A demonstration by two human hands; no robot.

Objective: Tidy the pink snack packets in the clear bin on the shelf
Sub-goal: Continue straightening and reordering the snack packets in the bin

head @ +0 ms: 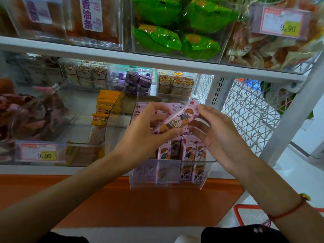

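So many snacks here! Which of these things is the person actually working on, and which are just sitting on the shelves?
In the job:
pink packet, held by left hand and right hand
upright pink packets
clear bin

Just there:
green packets
yellow packets
purple boxes
price tag

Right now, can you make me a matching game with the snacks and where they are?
Things:
1. pink packet
2. green bags
3. yellow packs
4. red bracelet

Places:
A. top shelf bin
B. on the right wrist
C. held in both hands
D. bin left of the pink snacks

Pairs: 1-C, 2-A, 3-D, 4-B
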